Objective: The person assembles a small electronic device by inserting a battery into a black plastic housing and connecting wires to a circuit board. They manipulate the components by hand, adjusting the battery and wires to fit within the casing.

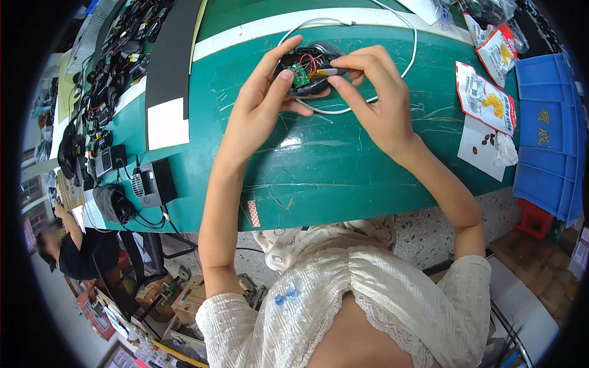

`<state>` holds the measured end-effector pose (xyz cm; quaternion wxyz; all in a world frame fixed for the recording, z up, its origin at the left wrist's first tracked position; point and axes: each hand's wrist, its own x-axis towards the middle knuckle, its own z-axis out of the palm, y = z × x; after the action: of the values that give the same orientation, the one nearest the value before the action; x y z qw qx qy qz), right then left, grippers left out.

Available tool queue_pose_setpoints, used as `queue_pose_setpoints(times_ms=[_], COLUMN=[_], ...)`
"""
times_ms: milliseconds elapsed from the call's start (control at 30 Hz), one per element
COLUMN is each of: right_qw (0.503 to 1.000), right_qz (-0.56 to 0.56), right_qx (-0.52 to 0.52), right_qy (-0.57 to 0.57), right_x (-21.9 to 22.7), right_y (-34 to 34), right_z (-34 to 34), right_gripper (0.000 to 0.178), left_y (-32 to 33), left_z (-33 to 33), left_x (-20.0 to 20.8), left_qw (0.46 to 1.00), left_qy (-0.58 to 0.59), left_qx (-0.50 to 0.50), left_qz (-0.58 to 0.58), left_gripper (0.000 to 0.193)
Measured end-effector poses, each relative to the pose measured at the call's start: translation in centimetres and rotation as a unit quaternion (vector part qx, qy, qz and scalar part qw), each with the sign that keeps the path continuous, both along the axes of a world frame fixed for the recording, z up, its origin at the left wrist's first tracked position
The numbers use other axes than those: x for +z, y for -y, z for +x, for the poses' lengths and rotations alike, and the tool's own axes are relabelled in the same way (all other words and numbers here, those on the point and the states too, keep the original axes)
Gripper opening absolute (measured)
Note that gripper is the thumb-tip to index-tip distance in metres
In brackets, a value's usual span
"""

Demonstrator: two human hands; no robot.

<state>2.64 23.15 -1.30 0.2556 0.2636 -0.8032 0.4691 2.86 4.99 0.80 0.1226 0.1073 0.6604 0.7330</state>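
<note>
Over the green table mat, my left hand (260, 101) grips an opened, rounded black device housing (336, 51) from its left side, thumb on top and fingers around it. Inside lie a small green circuit board (300, 75) and thin red wires (314, 61). My right hand (381, 101) has thumb and forefinger pinched at the right end of a flat silver battery pack (325, 72) with yellow tape. The battery lies across the housing's opening, beside the board. How it sits underneath is hidden. A white cable (412, 49) curves around behind and below my hands.
Many black housings and boards (126, 52) fill the left side, near a black box with a grille (153, 183). Snack bags (485, 98), paper with brown pits (481, 150) and a blue crate (549, 129) stand right. Another person (80, 248) sits far left.
</note>
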Motion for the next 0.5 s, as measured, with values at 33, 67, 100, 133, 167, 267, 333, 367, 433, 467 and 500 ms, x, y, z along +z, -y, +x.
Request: queue_pose_setpoints(times_ms=[33, 67, 100, 133, 167, 267, 333, 367, 433, 467, 500], right_qw=[1.000, 1.000, 0.999, 0.998, 0.997, 0.981, 0.965, 0.955, 0.921, 0.898, 0.880], right_qz=[-0.008, -0.017, -0.026, -0.035, -0.044, -0.125, -0.179, -0.206, -0.198, -0.193, -0.216], right_qx=[0.000, -0.001, 0.007, 0.014, 0.022, 0.058, 0.094, 0.112, 0.164, 0.190, 0.203], right_qy=[0.005, 0.010, 0.025, 0.040, 0.055, 0.136, 0.167, 0.182, 0.293, 0.346, 0.372], right_x=[-0.1, -0.1, -0.1, -0.1, 0.0, 0.5, 0.6, 0.7, 1.9, 2.3, 2.2], right_y=[0.0, 0.1, 0.1, 0.2, 0.3, 0.4, 0.5, 0.5, -0.1, -0.4, -0.6], right_z=[-0.1, -0.1, -0.1, 0.0, 0.2, 0.7, 0.6, 0.6, 0.5, 0.5, 0.3], right_gripper=[0.020, 0.020, 0.020, 0.021, 0.021, 0.019, 0.020, 0.021, 0.022, 0.022, 0.022], left_y=[0.0, 0.0, 0.0, 0.0, 0.0, -0.2, -0.2, -0.2, -0.2, -0.2, -0.1], left_z=[0.0, 0.1, 0.1, 0.2, 0.2, 0.3, 0.3, 0.3, 0.3, 0.3, 0.3], left_x=[0.1, 0.2, 0.3, 0.2, 0.2, -0.1, -0.2, -0.1, 0.1, 0.2, 0.2], left_qw=[1.000, 1.000, 1.000, 1.000, 1.000, 1.000, 1.000, 1.000, 1.000, 1.000, 1.000], left_qy=[0.002, 0.005, 0.001, -0.001, -0.004, -0.012, -0.012, -0.012, -0.003, 0.002, 0.001], left_qx=[-0.004, -0.008, -0.011, -0.013, -0.016, -0.013, -0.017, -0.018, -0.009, -0.004, 0.000], left_qz=[-0.002, -0.004, -0.005, -0.005, -0.006, -0.004, -0.008, -0.010, -0.008, -0.006, -0.008], left_gripper=[0.041, 0.041, 0.041, 0.041, 0.041, 0.041, 0.041, 0.041, 0.041, 0.041, 0.041])
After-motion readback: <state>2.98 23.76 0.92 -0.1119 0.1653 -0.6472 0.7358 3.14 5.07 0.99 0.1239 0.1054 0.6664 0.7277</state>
